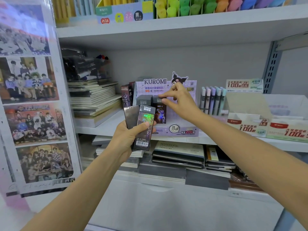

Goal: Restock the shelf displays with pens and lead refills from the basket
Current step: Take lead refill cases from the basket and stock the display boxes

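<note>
Black refill boxes (144,124), two fanned out, are gripped in the left hand (126,137) just below the purple display (181,130), thumb across the front one. The right hand (181,104) pinches the top of a third box (160,114) standing in the display.

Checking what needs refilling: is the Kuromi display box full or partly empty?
Partly empty: lead boxes show only at the left of the display; the right hand hides part.
</note>
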`<state>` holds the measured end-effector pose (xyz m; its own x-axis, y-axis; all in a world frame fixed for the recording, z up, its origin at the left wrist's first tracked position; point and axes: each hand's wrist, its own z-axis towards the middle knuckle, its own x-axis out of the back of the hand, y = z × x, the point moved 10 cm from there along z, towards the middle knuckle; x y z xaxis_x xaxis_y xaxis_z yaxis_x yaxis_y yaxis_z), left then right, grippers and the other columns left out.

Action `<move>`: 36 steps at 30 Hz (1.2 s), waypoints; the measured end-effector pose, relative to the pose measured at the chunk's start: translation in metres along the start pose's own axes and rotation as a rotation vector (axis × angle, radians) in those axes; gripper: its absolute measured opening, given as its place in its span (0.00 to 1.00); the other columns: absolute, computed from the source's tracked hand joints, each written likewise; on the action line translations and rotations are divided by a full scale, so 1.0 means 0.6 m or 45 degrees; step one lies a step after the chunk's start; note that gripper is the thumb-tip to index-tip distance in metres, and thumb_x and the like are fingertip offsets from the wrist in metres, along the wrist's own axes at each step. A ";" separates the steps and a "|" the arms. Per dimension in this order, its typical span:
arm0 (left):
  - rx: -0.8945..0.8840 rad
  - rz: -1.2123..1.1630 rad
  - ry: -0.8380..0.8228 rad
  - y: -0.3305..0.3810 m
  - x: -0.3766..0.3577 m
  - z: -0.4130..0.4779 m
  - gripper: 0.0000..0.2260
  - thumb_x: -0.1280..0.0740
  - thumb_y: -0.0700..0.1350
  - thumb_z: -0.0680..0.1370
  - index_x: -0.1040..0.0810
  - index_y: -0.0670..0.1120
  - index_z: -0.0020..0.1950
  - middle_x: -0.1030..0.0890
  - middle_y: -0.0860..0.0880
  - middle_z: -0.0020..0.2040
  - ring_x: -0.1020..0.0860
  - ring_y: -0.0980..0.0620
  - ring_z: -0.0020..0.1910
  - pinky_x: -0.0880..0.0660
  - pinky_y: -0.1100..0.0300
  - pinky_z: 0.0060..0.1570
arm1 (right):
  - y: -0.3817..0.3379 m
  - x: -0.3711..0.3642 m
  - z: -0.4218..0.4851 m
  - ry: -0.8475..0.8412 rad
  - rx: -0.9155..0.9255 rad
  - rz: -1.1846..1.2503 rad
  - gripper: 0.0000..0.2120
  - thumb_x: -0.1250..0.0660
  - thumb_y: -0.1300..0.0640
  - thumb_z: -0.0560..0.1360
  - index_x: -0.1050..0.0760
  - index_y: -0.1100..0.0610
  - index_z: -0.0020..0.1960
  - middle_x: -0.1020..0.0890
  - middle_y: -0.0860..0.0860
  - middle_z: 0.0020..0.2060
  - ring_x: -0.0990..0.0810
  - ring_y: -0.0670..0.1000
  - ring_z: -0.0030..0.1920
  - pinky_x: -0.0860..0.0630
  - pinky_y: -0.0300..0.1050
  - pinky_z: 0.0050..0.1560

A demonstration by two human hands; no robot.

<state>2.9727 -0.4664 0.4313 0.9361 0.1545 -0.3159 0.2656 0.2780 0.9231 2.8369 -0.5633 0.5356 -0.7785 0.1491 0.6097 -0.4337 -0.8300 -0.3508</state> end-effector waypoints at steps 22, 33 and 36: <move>0.031 0.080 0.236 0.039 0.006 -0.052 0.05 0.38 0.40 0.82 0.24 0.40 0.54 0.17 0.41 0.40 0.18 0.50 0.31 0.21 0.60 0.29 | -0.009 0.101 -0.053 0.096 -0.310 0.696 0.04 0.42 0.57 0.83 0.33 0.57 0.55 0.19 0.59 0.43 0.16 0.51 0.31 0.21 0.39 0.31; -0.098 0.100 0.192 0.045 0.022 -0.048 0.06 0.33 0.38 0.78 0.20 0.41 0.54 0.14 0.41 0.43 0.15 0.48 0.40 0.18 0.57 0.38 | -0.028 0.038 -0.040 -0.017 -0.040 0.157 0.06 0.38 0.58 0.81 0.28 0.55 0.57 0.18 0.54 0.45 0.16 0.50 0.37 0.17 0.48 0.39; -0.073 0.100 0.179 0.038 0.022 -0.048 0.06 0.33 0.39 0.78 0.20 0.40 0.55 0.14 0.41 0.43 0.15 0.48 0.39 0.19 0.59 0.37 | -0.027 0.030 -0.032 -0.108 -0.027 0.059 0.07 0.38 0.57 0.81 0.28 0.54 0.58 0.18 0.54 0.45 0.17 0.49 0.36 0.18 0.48 0.40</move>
<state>2.9847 -0.4308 0.4417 0.9109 0.3079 -0.2746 0.1756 0.3129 0.9334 2.8213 -0.5369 0.5384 -0.7570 0.0640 0.6503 -0.4085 -0.8231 -0.3945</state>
